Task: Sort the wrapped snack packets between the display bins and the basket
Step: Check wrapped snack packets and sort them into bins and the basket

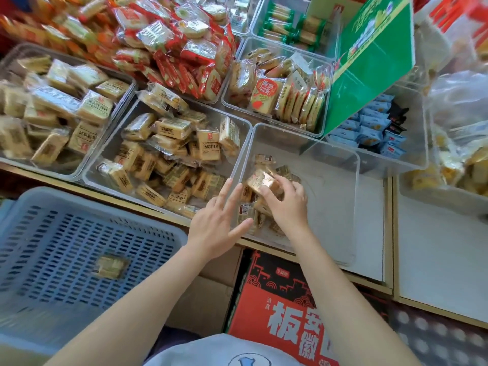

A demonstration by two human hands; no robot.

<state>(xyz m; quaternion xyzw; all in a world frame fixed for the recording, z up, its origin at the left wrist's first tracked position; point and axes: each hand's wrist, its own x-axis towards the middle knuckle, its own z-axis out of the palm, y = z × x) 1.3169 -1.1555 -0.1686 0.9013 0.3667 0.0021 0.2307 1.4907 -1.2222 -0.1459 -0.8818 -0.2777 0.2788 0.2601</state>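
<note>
My right hand (286,204) reaches into a clear display bin (340,186) and grips a golden wrapped snack packet (261,182) lifted off a small heap of like packets (253,212) in the bin's near left corner. My left hand (217,223) hovers with fingers spread and straight just outside that bin's left wall, holding nothing. A blue-grey slotted basket (66,249) stands at the lower left with one wrapped packet (111,265) lying on its bottom. The neighbouring clear bin (105,154) is full of tan packets (169,154).
More clear bins hold tan, red and blue packets at the back; a red-wrapped pile (171,43) lies loose. A green carton (372,62) leans at upper right. A red printed box (280,299) and a cardboard box (208,294) sit under the shelf edge.
</note>
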